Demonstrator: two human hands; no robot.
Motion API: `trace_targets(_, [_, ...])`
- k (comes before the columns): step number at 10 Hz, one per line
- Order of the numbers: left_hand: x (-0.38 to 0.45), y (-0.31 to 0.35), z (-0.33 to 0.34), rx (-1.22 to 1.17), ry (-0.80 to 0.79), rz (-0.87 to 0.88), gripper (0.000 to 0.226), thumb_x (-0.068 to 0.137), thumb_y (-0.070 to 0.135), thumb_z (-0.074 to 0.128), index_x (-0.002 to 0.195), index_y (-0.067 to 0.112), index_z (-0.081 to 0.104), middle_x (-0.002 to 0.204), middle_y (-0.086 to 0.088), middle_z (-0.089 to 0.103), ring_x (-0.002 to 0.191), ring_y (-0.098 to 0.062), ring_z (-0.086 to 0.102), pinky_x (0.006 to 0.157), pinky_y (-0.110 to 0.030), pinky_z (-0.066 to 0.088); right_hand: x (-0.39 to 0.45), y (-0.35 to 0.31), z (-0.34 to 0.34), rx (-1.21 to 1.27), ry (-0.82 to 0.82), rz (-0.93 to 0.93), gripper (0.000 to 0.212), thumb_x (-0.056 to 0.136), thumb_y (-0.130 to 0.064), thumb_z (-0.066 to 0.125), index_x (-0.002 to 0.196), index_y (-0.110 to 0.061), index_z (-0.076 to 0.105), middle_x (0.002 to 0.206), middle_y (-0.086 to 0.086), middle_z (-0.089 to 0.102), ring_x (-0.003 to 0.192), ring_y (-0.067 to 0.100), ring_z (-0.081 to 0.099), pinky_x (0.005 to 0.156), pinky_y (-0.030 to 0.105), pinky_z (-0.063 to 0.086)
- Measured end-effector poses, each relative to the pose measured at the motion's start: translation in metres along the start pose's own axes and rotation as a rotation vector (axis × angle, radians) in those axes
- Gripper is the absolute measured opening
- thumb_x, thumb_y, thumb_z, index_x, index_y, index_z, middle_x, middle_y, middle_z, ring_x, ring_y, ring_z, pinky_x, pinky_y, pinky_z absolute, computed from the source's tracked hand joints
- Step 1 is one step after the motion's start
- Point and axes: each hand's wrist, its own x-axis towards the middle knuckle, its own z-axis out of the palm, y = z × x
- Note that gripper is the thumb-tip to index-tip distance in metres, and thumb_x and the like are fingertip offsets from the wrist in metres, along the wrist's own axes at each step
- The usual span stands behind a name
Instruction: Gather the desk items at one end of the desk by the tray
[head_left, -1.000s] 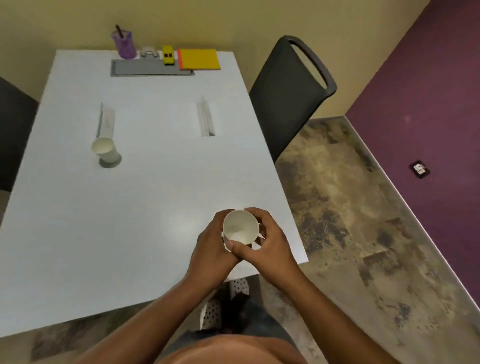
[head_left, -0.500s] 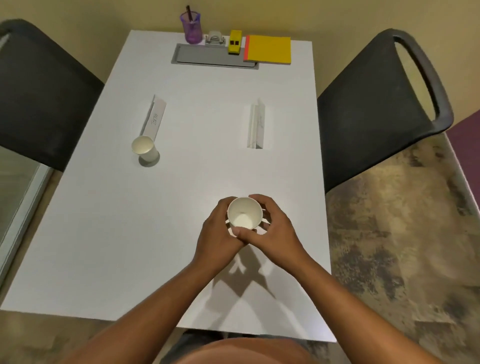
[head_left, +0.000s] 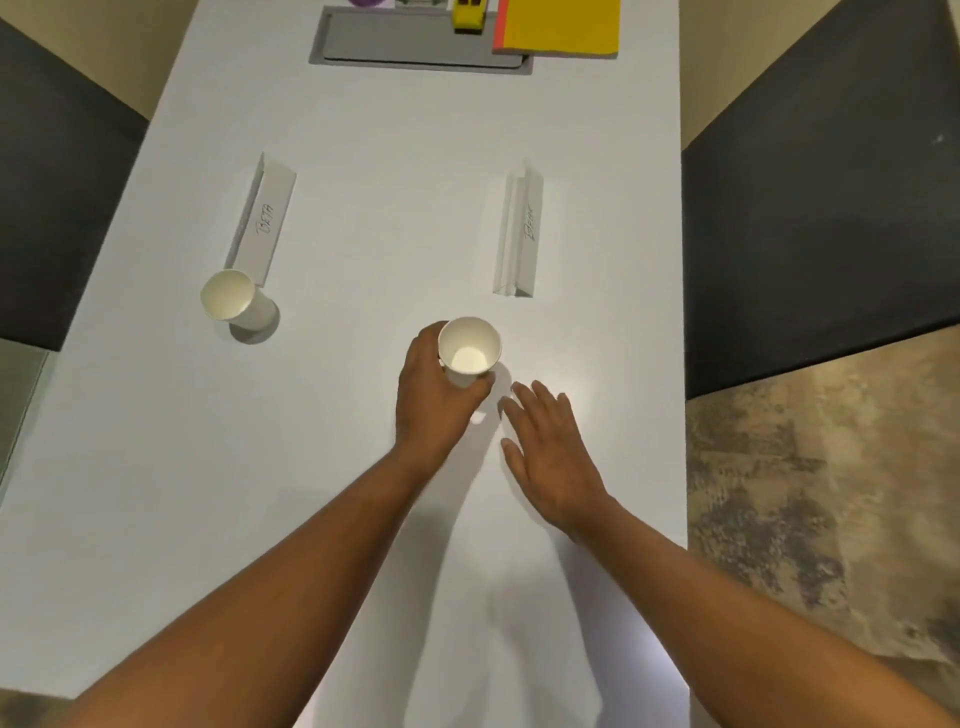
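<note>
The left hand (head_left: 434, 395) grips a white paper cup (head_left: 469, 349), its fingers curled around the cup's side wall. The cup stands upright near the middle of the white desk (head_left: 363, 467). The right hand (head_left: 550, 449) lies just beside the cup at its 4 o'clock, fingers straight and slightly spread, holding nothing. Whether the cup's base rests on the desk or is lifted cannot be told.

The grey tray (head_left: 415, 44) lies at the far end of the desk, at 12 o'clock from the held cup and well apart from it. A yellow pad (head_left: 563, 26) overlaps the tray's right end, and a small yellow object (head_left: 467, 18) sits at its far edge.

Step in hand, as judged: carry the held cup to the tray end.

- Grip lightly; a paper wall buckles under pressure.
- Keep the cup upright and lift it clear of the desk rather than slide it.
- Route it between the two folded name cards, left (head_left: 262, 223) at 10 o'clock and right (head_left: 519, 234) at 1 o'clock.
- Set it down beside the tray, not on the pad.
- A second cup (head_left: 234, 301) at 9 o'clock, touching the left card's near end, and both cards remain to be gathered.
</note>
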Motion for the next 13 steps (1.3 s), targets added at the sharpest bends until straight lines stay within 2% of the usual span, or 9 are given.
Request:
trace_targets(1, [0.027, -0.002, 0.020, -0.008, -0.003, 0.012, 0.072, 0.079, 0.028, 0.091, 0.140, 0.023, 0.054, 0.136, 0.004, 0.063, 0.119, -0.015, 0.059, 0.097, -0.031, 0.054, -0.001, 0.007, 0.022, -0.031, 0.090, -0.037, 0.052, 0.107, -0.028, 0.053, 0.154, -0.006, 0.049, 0.167, 0.017, 0.036, 0.158, 0.039, 0.026, 0.124, 0.063, 0.026])
trace_targets(2, [0.049, -0.007, 0.031, -0.023, 0.002, 0.016, 0.072, 0.077, 0.030, 0.092, 0.137, 0.027, 0.053, 0.130, 0.011, 0.063, 0.114, -0.013, 0.061, 0.089, -0.020, 0.052, -0.001, 0.010, 0.035, -0.067, 0.152, -0.059, 0.053, 0.107, -0.028, 0.051, 0.155, -0.006, 0.048, 0.169, 0.017, 0.033, 0.160, 0.038, 0.022, 0.125, 0.064, 0.025])
trace_targets(3, [0.066, -0.010, 0.039, -0.012, 0.000, 0.030, 0.072, 0.076, 0.031, 0.093, 0.135, 0.029, 0.053, 0.125, 0.016, 0.062, 0.112, -0.011, 0.061, 0.086, -0.019, 0.052, 0.003, 0.013, 0.039, -0.110, 0.090, -0.033, 0.056, 0.107, -0.032, 0.044, 0.157, -0.009, 0.044, 0.170, 0.015, 0.030, 0.161, 0.037, 0.018, 0.125, 0.063, 0.022])
trace_targets(4, [0.077, -0.013, 0.046, 0.020, 0.013, 0.033, 0.075, 0.075, 0.032, 0.094, 0.137, 0.026, 0.052, 0.130, 0.010, 0.064, 0.115, -0.015, 0.063, 0.093, -0.030, 0.059, 0.004, 0.014, 0.041, -0.125, 0.016, 0.005, 0.057, 0.106, -0.039, 0.036, 0.158, -0.015, 0.040, 0.171, 0.012, 0.030, 0.161, 0.034, 0.017, 0.127, 0.061, 0.019])
trace_targets(5, [0.082, -0.014, 0.051, 0.051, 0.030, 0.039, 0.076, 0.076, 0.033, 0.094, 0.139, 0.024, 0.052, 0.134, 0.004, 0.065, 0.118, -0.018, 0.064, 0.098, -0.038, 0.060, 0.005, 0.014, 0.041, -0.103, 0.022, 0.014, 0.056, 0.107, -0.040, 0.035, 0.157, -0.017, 0.040, 0.171, 0.011, 0.030, 0.161, 0.033, 0.018, 0.128, 0.059, 0.017])
trace_targets(8, [0.084, -0.018, 0.062, 0.077, 0.057, 0.042, 0.083, 0.076, 0.035, 0.093, 0.144, 0.024, 0.048, 0.140, 0.002, 0.062, 0.124, -0.020, 0.062, 0.104, -0.043, 0.058, 0.004, 0.016, 0.044, -0.070, 0.086, 0.003, 0.056, 0.107, -0.041, 0.036, 0.158, -0.016, 0.041, 0.171, 0.010, 0.029, 0.161, 0.033, 0.019, 0.128, 0.060, 0.019])
trace_targets(10, [0.074, -0.027, 0.051, 0.058, -0.009, -0.016, 0.116, 0.071, 0.043, 0.097, 0.162, 0.030, 0.026, 0.162, 0.000, 0.043, 0.146, -0.023, 0.049, 0.115, -0.041, 0.048, 0.006, 0.018, 0.049, -0.151, 0.056, 0.006, 0.060, 0.108, -0.047, 0.038, 0.160, -0.018, 0.038, 0.173, 0.009, 0.026, 0.163, 0.031, 0.013, 0.130, 0.058, 0.012])
trace_targets(12, [0.017, -0.038, 0.013, 0.257, -0.006, 0.040, 0.105, 0.082, 0.061, 0.082, 0.163, 0.032, 0.023, 0.170, 0.005, 0.031, 0.152, -0.021, 0.041, 0.113, -0.036, 0.043, 0.002, 0.017, 0.045, -0.122, 0.141, -0.054, 0.060, 0.109, -0.043, 0.045, 0.161, -0.012, 0.039, 0.174, 0.010, 0.022, 0.163, 0.032, 0.013, 0.128, 0.060, 0.018])
trace_targets(13, [-0.025, -0.043, -0.002, 0.250, -0.011, 0.073, 0.093, 0.092, 0.063, 0.070, 0.164, 0.032, 0.021, 0.172, 0.007, 0.028, 0.156, -0.017, 0.035, 0.116, -0.033, 0.037, 0.001, 0.015, 0.039, -0.119, 0.124, -0.041, 0.059, 0.110, -0.046, 0.041, 0.160, -0.015, 0.040, 0.174, 0.008, 0.022, 0.163, 0.028, 0.010, 0.129, 0.058, 0.016])
